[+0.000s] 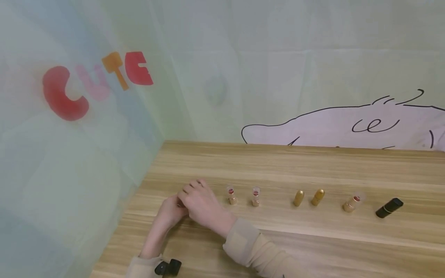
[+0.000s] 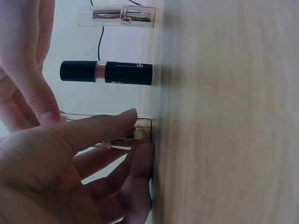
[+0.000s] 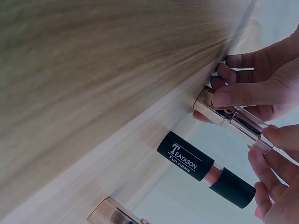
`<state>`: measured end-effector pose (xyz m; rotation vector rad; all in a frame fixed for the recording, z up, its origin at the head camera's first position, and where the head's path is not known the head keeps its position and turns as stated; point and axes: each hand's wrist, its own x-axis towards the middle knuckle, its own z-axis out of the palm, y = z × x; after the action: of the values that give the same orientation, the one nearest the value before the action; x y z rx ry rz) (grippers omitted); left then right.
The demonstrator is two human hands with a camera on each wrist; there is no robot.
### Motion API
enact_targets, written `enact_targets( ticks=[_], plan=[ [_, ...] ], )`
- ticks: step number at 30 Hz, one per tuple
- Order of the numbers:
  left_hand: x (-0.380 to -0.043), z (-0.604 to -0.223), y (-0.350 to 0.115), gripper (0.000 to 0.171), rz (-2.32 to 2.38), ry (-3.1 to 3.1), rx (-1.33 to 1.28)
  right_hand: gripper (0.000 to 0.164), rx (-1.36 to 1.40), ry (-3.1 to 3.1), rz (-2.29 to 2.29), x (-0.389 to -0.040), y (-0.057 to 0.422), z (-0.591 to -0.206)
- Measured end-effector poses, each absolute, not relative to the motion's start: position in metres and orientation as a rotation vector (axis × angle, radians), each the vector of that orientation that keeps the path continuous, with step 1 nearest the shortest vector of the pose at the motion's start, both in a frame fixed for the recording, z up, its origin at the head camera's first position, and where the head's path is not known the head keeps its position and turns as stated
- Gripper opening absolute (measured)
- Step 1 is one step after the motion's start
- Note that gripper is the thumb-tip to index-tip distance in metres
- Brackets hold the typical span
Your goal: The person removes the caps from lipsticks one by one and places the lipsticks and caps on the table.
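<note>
My left hand point(image 1: 171, 210) grips the gold base of a lipstick point(image 3: 205, 103) between thumb and fingers, low against the tabletop. At its other end, my right hand point(image 1: 202, 202) pinches the clear cap point(image 3: 264, 146) with its fingertips. From the head view, both hands hide this lipstick. Close beside it, a black lipstick point(image 2: 128, 73) with a see-through band stands upright on the table, lettered "Teayason" in the right wrist view. Beyond that one stands a gold lipstick with a clear cap point(image 2: 110, 16).
To the right of my hands stand two clear-capped lipsticks point(image 1: 232, 196) point(image 1: 256, 197), two gold bullet-shaped tubes point(image 1: 298, 198) point(image 1: 318, 197), another clear-capped lipstick point(image 1: 350, 204) and a black tube point(image 1: 389, 207). Printed cloth point(image 1: 87, 162) borders the wooden table point(image 1: 278, 166) on the left and back.
</note>
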<state>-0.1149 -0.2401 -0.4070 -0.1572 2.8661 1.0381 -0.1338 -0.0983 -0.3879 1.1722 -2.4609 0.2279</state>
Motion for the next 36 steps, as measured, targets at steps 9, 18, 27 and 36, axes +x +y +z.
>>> enact_targets(
  ticks=[9,18,27,36],
  plan=[
    [-0.1148,-0.4060,-0.2405,0.021,1.023,2.870,-0.138,0.025,1.171,-2.450,0.223,-0.1327,-0.0983,-0.3875],
    [-0.1139,-0.4059,-0.2431,0.022,1.048,2.849,-0.117,0.028,1.170,-2.498,0.237,-0.1316,-0.0987,-0.3849],
    [-0.1135,-0.4046,-0.2450,0.022,1.022,2.877,-0.072,0.029,1.164,-2.506,0.262,-0.1309,-0.0967,-0.3820],
    [-0.1125,-0.4020,-0.2448,0.025,1.012,2.886,-0.033,0.030,1.163,-2.488,0.265,-0.1295,-0.0953,-0.3807]
  ],
)
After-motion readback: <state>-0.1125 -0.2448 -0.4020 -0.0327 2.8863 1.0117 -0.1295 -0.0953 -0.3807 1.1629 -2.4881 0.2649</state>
